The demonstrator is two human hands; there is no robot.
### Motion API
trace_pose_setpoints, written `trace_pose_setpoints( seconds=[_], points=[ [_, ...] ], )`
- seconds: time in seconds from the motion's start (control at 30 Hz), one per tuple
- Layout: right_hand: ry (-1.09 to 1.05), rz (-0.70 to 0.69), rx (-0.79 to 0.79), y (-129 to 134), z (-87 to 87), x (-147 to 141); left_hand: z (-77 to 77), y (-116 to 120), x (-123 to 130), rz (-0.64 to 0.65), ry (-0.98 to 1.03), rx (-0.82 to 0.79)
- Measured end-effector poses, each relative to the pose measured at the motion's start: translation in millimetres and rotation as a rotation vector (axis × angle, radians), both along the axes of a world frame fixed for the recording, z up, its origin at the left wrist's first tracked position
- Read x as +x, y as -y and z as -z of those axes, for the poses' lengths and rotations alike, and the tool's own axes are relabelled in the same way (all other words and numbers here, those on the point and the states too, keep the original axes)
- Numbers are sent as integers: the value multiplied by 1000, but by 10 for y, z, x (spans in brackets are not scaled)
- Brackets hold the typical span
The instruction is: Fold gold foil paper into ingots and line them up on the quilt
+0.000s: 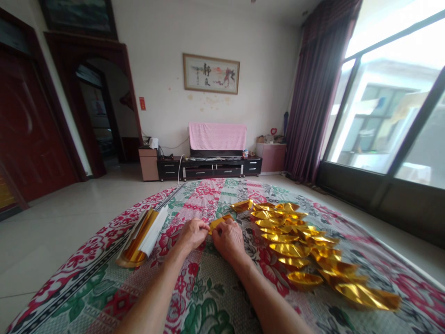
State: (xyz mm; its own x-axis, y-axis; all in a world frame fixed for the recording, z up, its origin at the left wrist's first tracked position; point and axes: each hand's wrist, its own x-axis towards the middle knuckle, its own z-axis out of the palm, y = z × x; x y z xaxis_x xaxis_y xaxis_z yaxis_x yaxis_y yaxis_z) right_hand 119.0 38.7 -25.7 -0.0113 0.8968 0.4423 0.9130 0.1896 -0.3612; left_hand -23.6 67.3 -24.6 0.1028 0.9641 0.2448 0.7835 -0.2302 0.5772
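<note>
Gold foil paper (219, 222) lies between my hands, long axis eight to two o'clock. My left hand (193, 233) pinches its eight-o'clock end; my right hand (229, 239), nearer its middle, is curled closed on it.

Purple curtain (306, 102) beside bright window (382, 111)

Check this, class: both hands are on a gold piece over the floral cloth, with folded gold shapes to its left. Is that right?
No: the head view shows the folded gold shapes right of the gold piece. The rest stands.
</note>
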Motion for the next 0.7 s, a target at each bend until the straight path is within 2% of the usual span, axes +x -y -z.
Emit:
trace_pose_setpoints(
  seconds=[0.17,0.43,0.7],
  points=[
    [7,7,0,-2,2,-2,-14,10,-10,42,-5,19],
    [5,-4,-16,6,-11,2,-44,46,50,-53,-21,-17],
    [-24,-6,-3,-1,11,11,-16,45,52,-42,-18,37]
  ],
)
